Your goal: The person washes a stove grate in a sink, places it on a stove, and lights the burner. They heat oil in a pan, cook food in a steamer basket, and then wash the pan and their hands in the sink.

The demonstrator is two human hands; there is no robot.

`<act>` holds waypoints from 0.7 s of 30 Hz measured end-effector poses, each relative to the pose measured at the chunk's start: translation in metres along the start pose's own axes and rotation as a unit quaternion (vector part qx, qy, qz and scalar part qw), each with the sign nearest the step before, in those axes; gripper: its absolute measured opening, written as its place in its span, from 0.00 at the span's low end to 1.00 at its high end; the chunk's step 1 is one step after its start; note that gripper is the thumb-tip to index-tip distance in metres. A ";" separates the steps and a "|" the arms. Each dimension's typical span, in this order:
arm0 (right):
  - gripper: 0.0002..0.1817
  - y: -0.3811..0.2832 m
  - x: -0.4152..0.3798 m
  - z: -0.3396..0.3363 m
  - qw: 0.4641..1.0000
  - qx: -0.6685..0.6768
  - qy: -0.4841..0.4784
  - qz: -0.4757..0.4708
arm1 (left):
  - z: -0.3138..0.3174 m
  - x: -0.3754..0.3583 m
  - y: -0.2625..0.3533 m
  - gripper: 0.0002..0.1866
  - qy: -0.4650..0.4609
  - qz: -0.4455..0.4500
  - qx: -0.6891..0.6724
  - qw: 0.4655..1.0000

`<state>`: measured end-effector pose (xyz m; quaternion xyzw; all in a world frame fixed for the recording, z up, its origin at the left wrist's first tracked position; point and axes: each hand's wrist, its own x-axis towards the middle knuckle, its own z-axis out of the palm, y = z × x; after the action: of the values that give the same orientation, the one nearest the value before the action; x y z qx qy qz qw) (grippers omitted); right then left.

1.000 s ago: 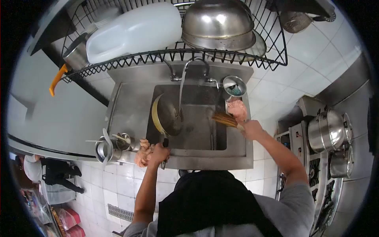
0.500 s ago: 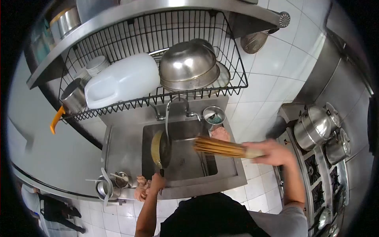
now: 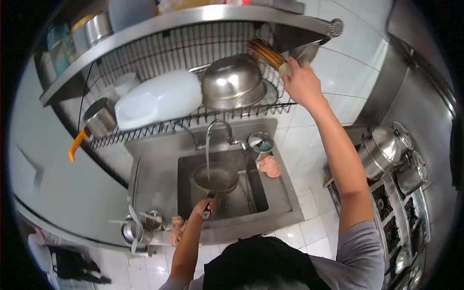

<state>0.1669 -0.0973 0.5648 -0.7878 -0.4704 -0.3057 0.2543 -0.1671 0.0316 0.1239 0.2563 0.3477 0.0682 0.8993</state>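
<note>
My left hand (image 3: 205, 207) is closed round the black handle of a frying pan (image 3: 216, 180). The pan lies level in the sink (image 3: 258, 200), under the stream from the curved tap (image 3: 220, 123). Stretched up to the right end of the black wire rack (image 3: 208, 116), my right hand (image 3: 300, 83) grips the pale handle of a bamboo wok brush (image 3: 267, 52). Its bristles point up and left, over the rack. Close behind that hand hangs a metal strainer (image 3: 305, 52).
An upturned steel bowl (image 3: 231, 82), a white plastic jug (image 3: 159, 99) and a saucepan (image 3: 100, 117) sit in the rack. By the sink are a metal pot (image 3: 261, 141), a pink cloth (image 3: 269, 166) and utensils in containers (image 3: 133, 231). Pots (image 3: 386, 147) stand right; another person (image 3: 67, 258) is lower left.
My right hand has carried the wok brush from above the sink up to the rack's right end. The frying pan has gone from tilted on edge to level under the tap.
</note>
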 end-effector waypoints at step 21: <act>0.16 -0.160 -0.185 0.406 0.166 0.817 -0.338 0.436 | 0.015 -0.067 -0.023 0.21 0.013 0.049 0.080 0.996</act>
<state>0.0535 0.1426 0.1719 -0.2316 -0.0707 0.7110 0.6602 -0.2083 -0.0144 0.1613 0.3433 0.3510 0.0871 0.8668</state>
